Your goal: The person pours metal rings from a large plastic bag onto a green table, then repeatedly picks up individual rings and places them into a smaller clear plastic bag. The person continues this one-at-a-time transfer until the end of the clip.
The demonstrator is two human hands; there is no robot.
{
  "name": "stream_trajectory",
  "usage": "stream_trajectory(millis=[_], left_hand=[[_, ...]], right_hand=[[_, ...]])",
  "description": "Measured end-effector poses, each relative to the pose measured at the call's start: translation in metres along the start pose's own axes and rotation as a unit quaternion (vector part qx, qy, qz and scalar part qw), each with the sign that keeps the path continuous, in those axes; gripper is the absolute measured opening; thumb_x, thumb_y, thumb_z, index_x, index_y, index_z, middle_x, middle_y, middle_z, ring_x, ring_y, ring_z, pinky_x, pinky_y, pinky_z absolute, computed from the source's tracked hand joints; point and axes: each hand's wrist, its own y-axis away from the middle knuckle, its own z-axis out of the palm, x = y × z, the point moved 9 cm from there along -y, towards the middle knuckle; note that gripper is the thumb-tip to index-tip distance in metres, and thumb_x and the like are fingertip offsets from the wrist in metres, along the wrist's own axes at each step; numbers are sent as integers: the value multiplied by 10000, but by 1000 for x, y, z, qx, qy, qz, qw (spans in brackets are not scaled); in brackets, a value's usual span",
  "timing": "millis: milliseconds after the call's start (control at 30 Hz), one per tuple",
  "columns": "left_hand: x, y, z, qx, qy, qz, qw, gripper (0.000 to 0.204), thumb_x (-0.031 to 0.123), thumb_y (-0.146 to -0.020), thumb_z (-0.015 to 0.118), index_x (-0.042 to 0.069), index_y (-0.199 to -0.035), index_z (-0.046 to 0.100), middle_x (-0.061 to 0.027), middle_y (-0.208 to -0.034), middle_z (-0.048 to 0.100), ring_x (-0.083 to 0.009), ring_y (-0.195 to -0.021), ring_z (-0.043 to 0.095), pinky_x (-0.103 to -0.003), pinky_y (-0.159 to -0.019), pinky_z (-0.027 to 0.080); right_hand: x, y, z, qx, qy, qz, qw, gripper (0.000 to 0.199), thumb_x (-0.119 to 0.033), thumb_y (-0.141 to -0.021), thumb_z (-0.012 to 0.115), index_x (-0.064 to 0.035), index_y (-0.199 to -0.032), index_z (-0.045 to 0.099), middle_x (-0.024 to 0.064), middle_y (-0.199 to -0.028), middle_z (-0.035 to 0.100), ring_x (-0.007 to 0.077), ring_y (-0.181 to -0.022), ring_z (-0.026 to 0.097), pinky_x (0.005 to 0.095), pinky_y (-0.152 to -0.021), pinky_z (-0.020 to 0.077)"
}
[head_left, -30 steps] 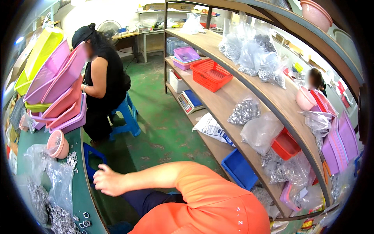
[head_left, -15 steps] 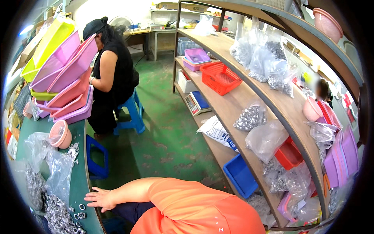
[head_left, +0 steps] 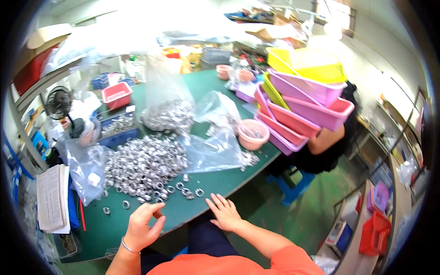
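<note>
My left hand (head_left: 143, 228), with a bangle at the wrist, hovers over the near edge of the green table (head_left: 247, 183). Its thumb and bent fingers stand apart, and nothing shows between them. Spread flat, my right hand (head_left: 224, 213) lies at the table's edge above my dark-trousered leg, also holding nothing. Just beyond the hands is a big heap of small silvery metal rings (head_left: 146, 160). Several loose rings are scattered in front of it, such as one ring (head_left: 126, 204) near my left hand.
Clear plastic bags (head_left: 169, 112) of metal parts and a pink pot (head_left: 253, 134) stand behind the heap. Stacked coloured baskets (head_left: 302, 101) rise at the right, partly hiding a seated person (head_left: 350, 128). Papers (head_left: 52, 197) lie left; shelves (head_left: 366, 220) stand far right.
The view has swung left from the shelves to the table. My left hand has come into view, while my right hand remains at the table's edge with fingers spread.
</note>
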Motion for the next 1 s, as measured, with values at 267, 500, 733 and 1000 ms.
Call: stream_trajectory(millis=[267, 500, 733, 1000], left_hand=[[-49, 52, -54, 38, -77, -104, 991, 307, -19, -745, 674, -1, -1049, 628, -111, -806, 626, -238, -726, 641, -322, -679, 508], [-69, 78, -70, -1, -128, -144, 981, 299, 30, -794, 663, 8, -1087, 610, -130, -856, 609, -280, -787, 625, -343, -691, 498], [-72, 120, -54, -107, -142, -171, 969, 328, 115, -788, 710, 19, -1088, 618, -144, -928, 630, -327, -878, 618, -390, -758, 504], [-82, 76, -26, -216, -129, -164, 954, 387, 175, -799, 713, 35, -1145, 612, -164, -1004, 635, -339, -940, 621, -391, -805, 509]], right_hand=[[34, -67, -129, 3, -87, -74, 993, 357, -304, -823, 674, -26, -1048, 681, 203, -1077, 659, 355, -1021, 626, 446, -888, 498], [30, -121, -311, 165, -13, -54, 985, 286, -153, -813, 684, 30, -1032, 657, 196, -1014, 674, 335, -952, 651, 383, -834, 501], [-55, -45, -252, -117, 141, -230, 956, 421, -177, -756, 743, -28, -1123, 600, 150, -1028, 656, 348, -989, 614, 429, -856, 477], [-51, -25, -258, -160, 146, -249, 944, 420, -246, -807, 708, -63, -1166, 589, 115, -1003, 659, 304, -962, 633, 406, -839, 476]])
